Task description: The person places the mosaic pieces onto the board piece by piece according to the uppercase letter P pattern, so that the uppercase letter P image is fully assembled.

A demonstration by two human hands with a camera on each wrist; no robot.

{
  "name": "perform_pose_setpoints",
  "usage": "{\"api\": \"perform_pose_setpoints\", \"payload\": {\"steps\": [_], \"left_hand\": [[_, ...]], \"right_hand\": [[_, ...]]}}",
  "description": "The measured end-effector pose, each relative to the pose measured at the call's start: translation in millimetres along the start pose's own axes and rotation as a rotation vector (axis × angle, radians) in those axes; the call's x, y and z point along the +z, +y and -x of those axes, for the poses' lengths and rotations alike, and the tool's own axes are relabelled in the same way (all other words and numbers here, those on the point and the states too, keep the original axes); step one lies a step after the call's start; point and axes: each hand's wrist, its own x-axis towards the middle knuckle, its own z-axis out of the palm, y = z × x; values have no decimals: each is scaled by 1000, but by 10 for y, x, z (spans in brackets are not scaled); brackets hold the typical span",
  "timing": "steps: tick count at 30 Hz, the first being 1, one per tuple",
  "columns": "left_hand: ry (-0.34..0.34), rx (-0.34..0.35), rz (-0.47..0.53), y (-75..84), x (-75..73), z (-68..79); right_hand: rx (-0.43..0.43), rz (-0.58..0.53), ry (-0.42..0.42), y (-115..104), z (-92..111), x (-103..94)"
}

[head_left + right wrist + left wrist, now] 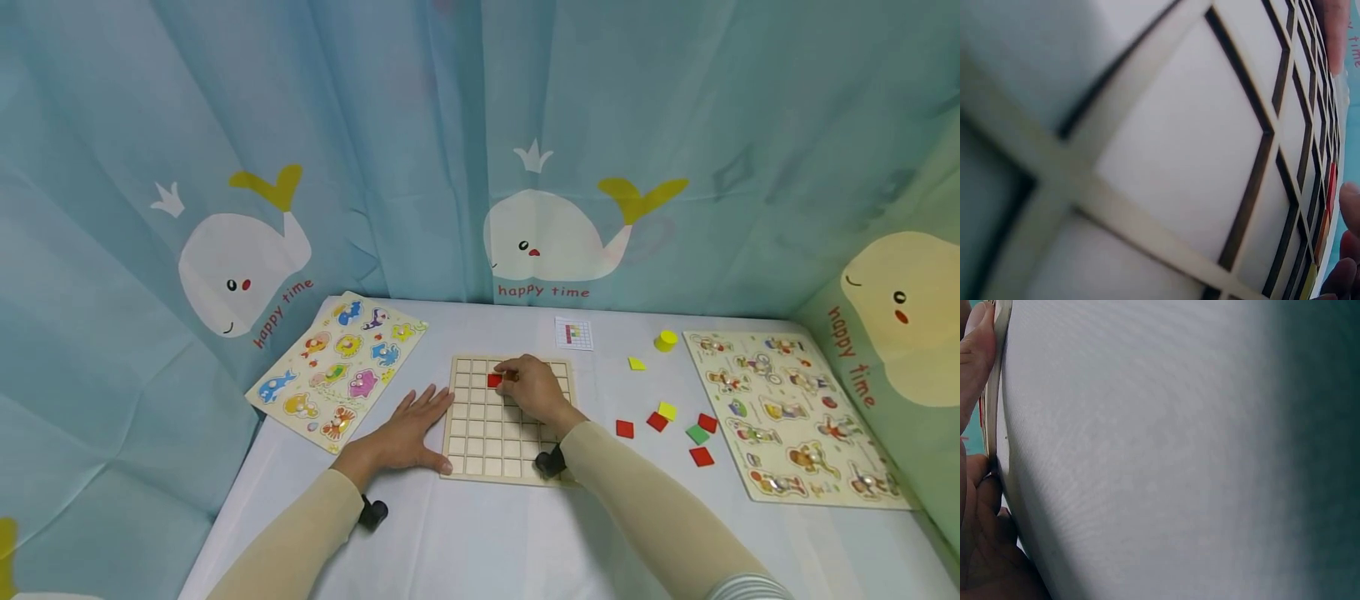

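A wooden grid board (474,446) lies flat on the table. My left hand (401,433) rests at its left side, fingers spread, with the fingertips and thumb (975,353) against the edge. Over the board's upper middle, my right hand (534,387) is bent down, with thumb and forefinger close around a red square tile (494,381) in a cell of the second row. The right wrist view shows the red tile (1332,182) beside the fingers (1350,209), with a yellow piece (1309,282) lower down. I cannot tell whether the right fingers grip a tile.
Several loose red tiles (625,429), yellow tiles (637,364) and a green tile (697,434) lie right of the board. Behind it are a pattern card (573,334) and a yellow cylinder (665,341). A sea-animal puzzle (337,371) and a figure puzzle (795,421) flank them.
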Motion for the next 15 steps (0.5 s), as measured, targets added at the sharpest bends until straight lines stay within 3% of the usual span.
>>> {"api": "perform_pose_setpoints", "payload": {"steps": [15], "left_hand": [[8,16,9,0,0,8]], "right_hand": [[-6,-85,8,15,35,-44]]}}
